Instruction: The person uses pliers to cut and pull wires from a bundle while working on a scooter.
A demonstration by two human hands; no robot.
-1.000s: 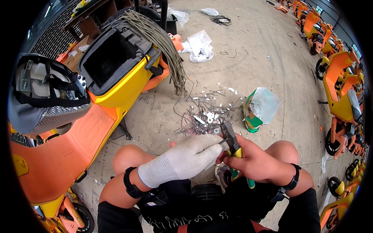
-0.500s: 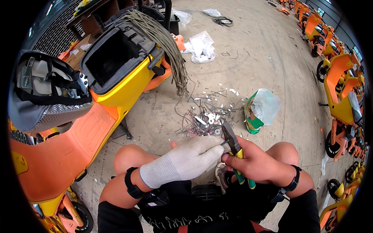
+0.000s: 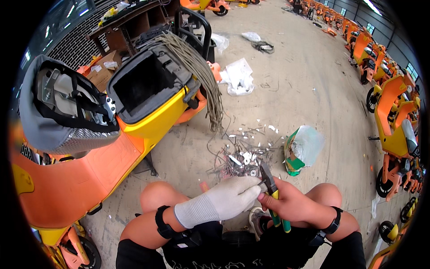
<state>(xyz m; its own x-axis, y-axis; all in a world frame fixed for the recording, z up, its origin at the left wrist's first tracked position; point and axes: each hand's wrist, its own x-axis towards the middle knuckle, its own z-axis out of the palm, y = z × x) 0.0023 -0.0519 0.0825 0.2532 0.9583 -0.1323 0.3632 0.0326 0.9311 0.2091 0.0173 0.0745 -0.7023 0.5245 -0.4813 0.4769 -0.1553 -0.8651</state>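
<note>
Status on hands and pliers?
Left hand, gloved, pinching at plier tip. Right hand gripping pliers. Wire scrap pile on floor just ahead.

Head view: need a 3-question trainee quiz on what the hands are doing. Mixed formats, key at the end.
1. True or false: both hands wear a glove.
2. Which tool does the right hand hold? A) pliers with green and yellow handles B) a hammer C) a paint brush
3. Fill in: the pile of wire scraps lies on the ____, just ahead of the knees.

Key
1. False. Only the left hand wears a white knit glove; the right is bare.
2. A. The pliers point up and away, their dark head meeting the left hand's fingertips; what is pinched there is too small to tell.
3. Floor, the concrete floor beside the open yellow scooter trunk.
</note>
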